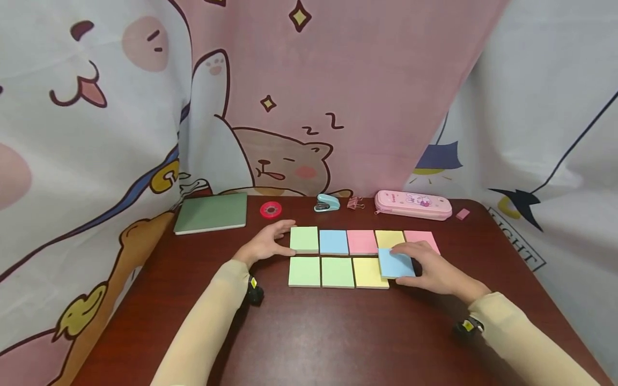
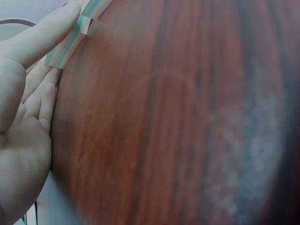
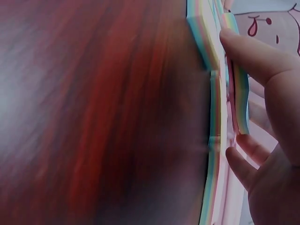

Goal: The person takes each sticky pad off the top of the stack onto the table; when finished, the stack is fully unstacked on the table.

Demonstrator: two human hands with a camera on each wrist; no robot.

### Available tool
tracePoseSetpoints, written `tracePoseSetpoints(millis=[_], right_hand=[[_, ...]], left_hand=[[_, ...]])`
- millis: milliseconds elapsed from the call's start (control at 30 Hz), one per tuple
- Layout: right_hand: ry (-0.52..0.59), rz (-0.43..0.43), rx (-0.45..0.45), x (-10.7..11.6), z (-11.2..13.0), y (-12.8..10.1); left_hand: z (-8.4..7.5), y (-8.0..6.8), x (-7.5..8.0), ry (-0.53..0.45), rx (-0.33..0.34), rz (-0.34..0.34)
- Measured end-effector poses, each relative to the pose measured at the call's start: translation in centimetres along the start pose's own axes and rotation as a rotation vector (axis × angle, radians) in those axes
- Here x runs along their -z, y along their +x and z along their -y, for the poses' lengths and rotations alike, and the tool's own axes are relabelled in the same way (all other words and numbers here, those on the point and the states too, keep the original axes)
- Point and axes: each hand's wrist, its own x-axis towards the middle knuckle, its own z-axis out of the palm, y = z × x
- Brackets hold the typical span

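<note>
Between the thumb and fingers of my right hand (image 1: 436, 268) is a blue sticky note pad (image 1: 396, 264), raised over the right end of the front row. It overlaps corners of two yellow pads, one in the front row (image 1: 369, 273) and one in the back row (image 1: 389, 238). The right wrist view shows striped side edges on the held pad (image 3: 241, 98). My left hand (image 1: 263, 244) grips the back row's leftmost green sticky note pad (image 1: 304, 239), thumb at its front corner and fingers at its back corner. Two green pads (image 1: 304, 272) lie in front.
Blue (image 1: 333, 242) and pink (image 1: 362, 242) pads continue the back row, with another pink pad (image 1: 422, 238) at its right end. Behind stand a green notebook (image 1: 212, 213), red tape roll (image 1: 271, 209), stapler (image 1: 327, 202), binder clips (image 1: 355, 202), pencil case (image 1: 413, 205) and eraser (image 1: 463, 214).
</note>
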Motion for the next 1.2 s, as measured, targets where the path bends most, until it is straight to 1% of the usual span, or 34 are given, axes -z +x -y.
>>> tracePoseSetpoints(millis=[133, 367, 467, 533, 800, 1033, 1200], right_hand=[[-0.009, -0.005, 0.005, 0.3, -0.8, -1.2], [-0.024, -0.008, 0.040, 0.1, -1.1, -2.2], [-0.037, -0.008, 0.058, -0.3, -1.0, -2.3], [-0.043, -0.006, 0.058, -0.4, -0.9, -2.3], [-0.068, 0.015, 0.017, -0.6, -0.7, -2.2], [-0.087, 0.002, 0.026, -0.7, -0.8, -2.3], [-0.097, 0.008, 0.019, -0.6, -0.8, -2.4]], left_hand=[[0.0, 0.1, 0.0, -0.005, -0.013, 0.000], [0.0, 0.2, -0.1, 0.025, 0.025, 0.002], [0.1, 0.2, -0.1, 0.029, 0.036, 0.000], [0.1, 0.1, -0.1, 0.024, 0.031, 0.001], [0.0, 0.1, 0.0, 0.026, 0.030, 0.003], [0.2, 0.1, 0.0, 0.032, 0.033, 0.005], [0.2, 0.1, 0.0, 0.037, 0.031, 0.001]])
